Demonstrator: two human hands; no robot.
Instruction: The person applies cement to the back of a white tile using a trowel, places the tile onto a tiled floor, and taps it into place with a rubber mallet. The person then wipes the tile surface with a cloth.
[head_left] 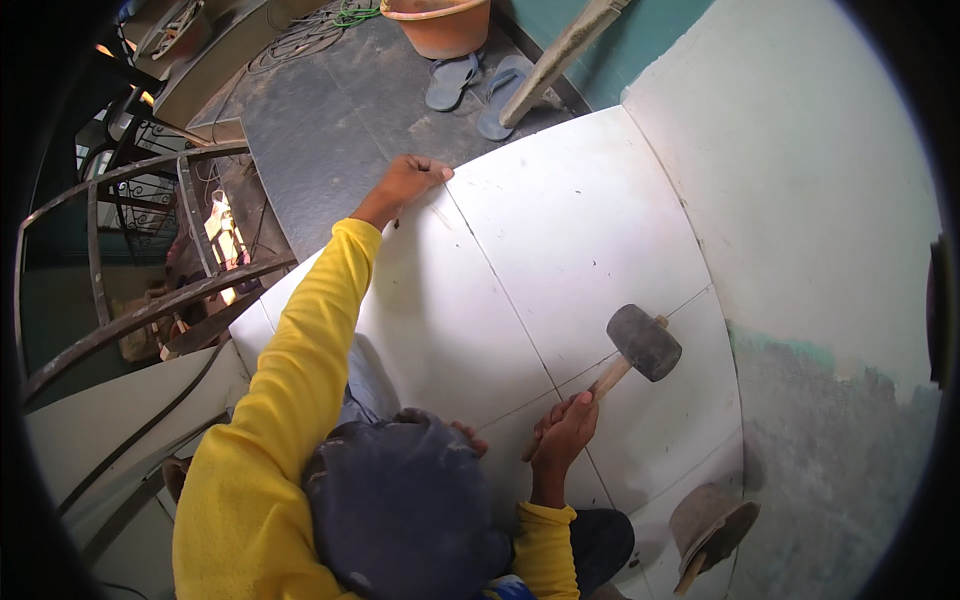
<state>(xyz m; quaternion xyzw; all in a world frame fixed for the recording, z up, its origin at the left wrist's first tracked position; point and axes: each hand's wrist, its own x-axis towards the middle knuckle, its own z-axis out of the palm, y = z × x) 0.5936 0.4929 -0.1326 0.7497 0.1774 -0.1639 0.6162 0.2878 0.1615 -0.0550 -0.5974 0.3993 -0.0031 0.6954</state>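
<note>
My left hand [415, 180], at the end of a yellow sleeve, grips the far edge of a white tile [400, 290] beside a seam, thumb and fingers closed. My right hand [566, 428] is closed around the wooden handle of a mallet [643, 342] with a dark, cylindrical rubber head, held over the seams of the white tiles. Dark blue cloth [400, 500] fills the lower middle, with toes [470, 437] showing just past it. A dusty bucket-like container [712, 525] with a wooden handle stands at the lower right on the tiles.
Dark grey flooring [330, 120] holds grey flip-flops [450, 82], an orange tub [435, 25] and cables. A wooden post [555, 65] leans there. A metal railing [95, 260] borders a drop on the left; a patchy wall [820, 200] rises on the right.
</note>
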